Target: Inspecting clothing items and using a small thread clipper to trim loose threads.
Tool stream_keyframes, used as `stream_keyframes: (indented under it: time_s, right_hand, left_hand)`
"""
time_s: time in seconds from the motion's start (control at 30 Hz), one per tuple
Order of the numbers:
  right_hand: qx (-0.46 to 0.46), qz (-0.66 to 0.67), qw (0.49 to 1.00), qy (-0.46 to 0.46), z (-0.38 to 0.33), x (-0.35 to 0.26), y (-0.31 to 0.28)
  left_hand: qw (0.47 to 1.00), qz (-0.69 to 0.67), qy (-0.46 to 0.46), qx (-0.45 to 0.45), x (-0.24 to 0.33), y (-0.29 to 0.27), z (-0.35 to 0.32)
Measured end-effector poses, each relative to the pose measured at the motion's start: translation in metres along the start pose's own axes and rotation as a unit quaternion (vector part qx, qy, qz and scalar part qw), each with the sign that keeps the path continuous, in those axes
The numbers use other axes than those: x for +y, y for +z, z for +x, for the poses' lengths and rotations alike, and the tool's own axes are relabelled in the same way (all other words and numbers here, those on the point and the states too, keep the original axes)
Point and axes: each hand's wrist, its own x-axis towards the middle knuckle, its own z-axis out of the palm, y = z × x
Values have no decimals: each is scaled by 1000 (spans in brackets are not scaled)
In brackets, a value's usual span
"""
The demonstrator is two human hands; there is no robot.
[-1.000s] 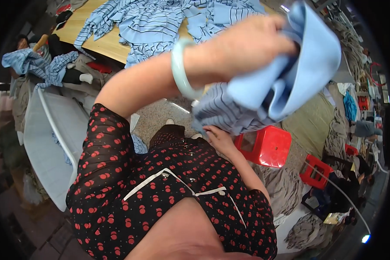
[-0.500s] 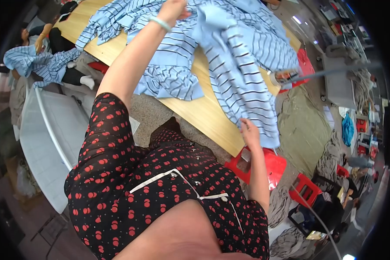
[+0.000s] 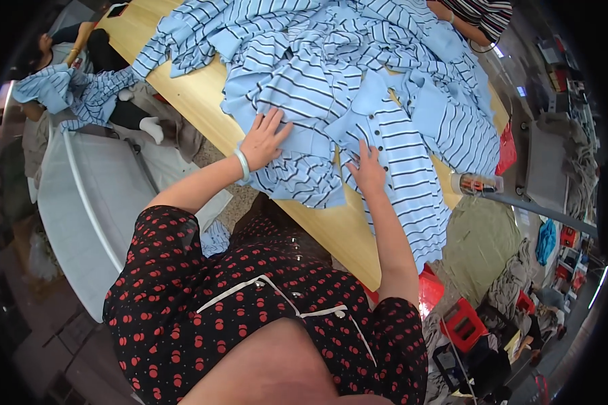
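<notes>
Touching heaped light-blue striped shirts (image 3: 297, 88), left hand (image 3: 265, 142) lies flat, fingers spread, released; right hand (image 3: 368, 169) likewise splayed and released on a buttoned striped shirt (image 3: 412, 182), which extends to its right. Wood-toned table (image 3: 317, 226) below both hands; pale bangle (image 3: 242, 164) just behind left hand.

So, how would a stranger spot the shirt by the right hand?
Start at the wooden table, heaped with blue striped garments. At the person's right hand, the shirt runs down toward the table's near corner. Unlike its more crumpled neighbours, it lies fairly flat and shows a row of dark buttons.
</notes>
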Motion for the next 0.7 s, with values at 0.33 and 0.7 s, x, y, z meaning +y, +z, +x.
stream_keyframes:
  time_s: [0.33,0.7]
  right_hand:
    - [201,94,957,188,54,87,-22]
    - [105,531,835,-101,31,-133,-179]
  left_hand:
    - [918,-273,-208,198,-43,-66,61]
    - [921,-281,-31,267,91,-177,104]
